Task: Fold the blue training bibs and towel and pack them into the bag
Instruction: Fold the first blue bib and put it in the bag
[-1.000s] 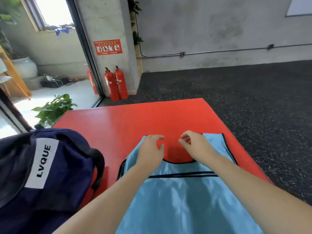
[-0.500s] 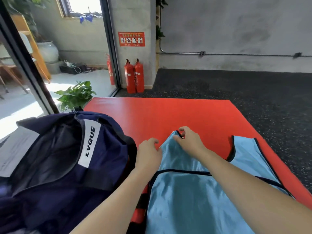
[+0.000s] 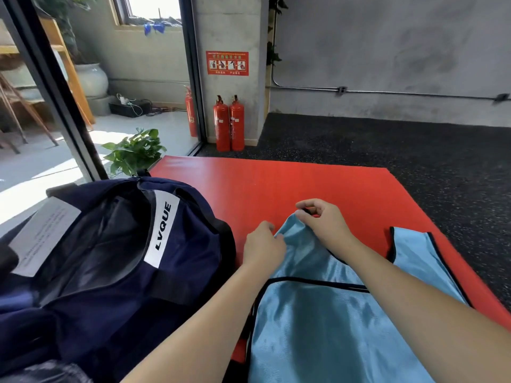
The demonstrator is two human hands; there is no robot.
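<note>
A light blue training bib (image 3: 318, 322) with black trim lies on the red mat (image 3: 276, 183) in front of me. My right hand (image 3: 322, 222) pinches its left shoulder strap at the top and holds it a little above the mat. My left hand (image 3: 262, 247) grips the same strap's edge just left of and below it. The other shoulder strap (image 3: 414, 252) lies flat at the right. A navy bag (image 3: 110, 258) with a white LVQUE label stands open at the left, touching the bib's side. No towel is in view.
Two red fire extinguishers (image 3: 229, 125) stand by a concrete pillar beyond the mat, a third behind glass. A potted plant (image 3: 135, 153) sits behind the bag. Dark speckled floor (image 3: 414, 150) surrounds the mat at right and back. A glass wall runs along the left.
My view has swung left, bringing the open bag further in. Both hands have gathered the bib's left shoulder strap, which lay flat a second ago, and lifted it slightly.
</note>
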